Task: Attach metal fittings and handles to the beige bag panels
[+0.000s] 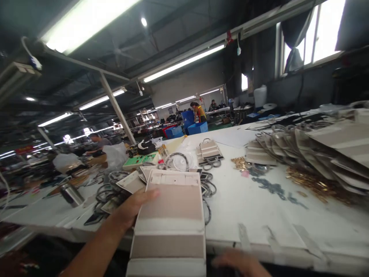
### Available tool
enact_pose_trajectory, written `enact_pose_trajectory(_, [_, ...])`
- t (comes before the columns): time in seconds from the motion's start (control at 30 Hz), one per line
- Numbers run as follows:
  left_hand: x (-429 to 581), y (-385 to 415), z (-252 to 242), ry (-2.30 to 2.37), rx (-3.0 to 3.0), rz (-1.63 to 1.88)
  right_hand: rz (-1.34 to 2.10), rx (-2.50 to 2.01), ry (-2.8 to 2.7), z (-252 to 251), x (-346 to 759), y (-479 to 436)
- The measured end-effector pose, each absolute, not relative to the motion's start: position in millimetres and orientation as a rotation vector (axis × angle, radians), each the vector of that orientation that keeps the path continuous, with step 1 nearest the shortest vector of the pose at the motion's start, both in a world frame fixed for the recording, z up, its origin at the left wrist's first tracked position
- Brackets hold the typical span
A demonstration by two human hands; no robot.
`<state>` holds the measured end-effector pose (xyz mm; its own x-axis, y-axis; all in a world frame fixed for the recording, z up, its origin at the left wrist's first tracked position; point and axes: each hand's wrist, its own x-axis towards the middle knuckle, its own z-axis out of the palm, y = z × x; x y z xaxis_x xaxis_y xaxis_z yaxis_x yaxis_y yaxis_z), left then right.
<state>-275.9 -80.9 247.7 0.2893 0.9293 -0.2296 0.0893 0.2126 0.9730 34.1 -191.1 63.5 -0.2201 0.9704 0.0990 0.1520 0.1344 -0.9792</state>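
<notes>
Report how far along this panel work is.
Looks done: a long fanned row of panels with ring handles on the right, plus a small stack mid-table. In hand: the left hand rests on the left edge of the beige panel stack in front; the right hand, blurred, sits at the table edge. Probably left: loose ring handles at left and gold hardware piles.

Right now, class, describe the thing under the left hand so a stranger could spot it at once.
Find the long white table and its near edge. There lies a stack of beige panels, the left hand on its left side. Unlike the small stack farther back, it lies nearest the camera.
</notes>
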Motion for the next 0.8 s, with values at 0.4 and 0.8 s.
enact_pose_trajectory(0.4, [-118.8, -106.4, 131.3, 0.708, 1.403, 0.141, 1.388, -1.214, -1.052, 45.8, 136.4, -257.2])
enact_pose_trajectory(0.8, [-11.4, 1.4, 46.4, 0.543, 2.19, -0.289, 1.404, -1.569, -0.622, -50.3, 110.7, -255.0])
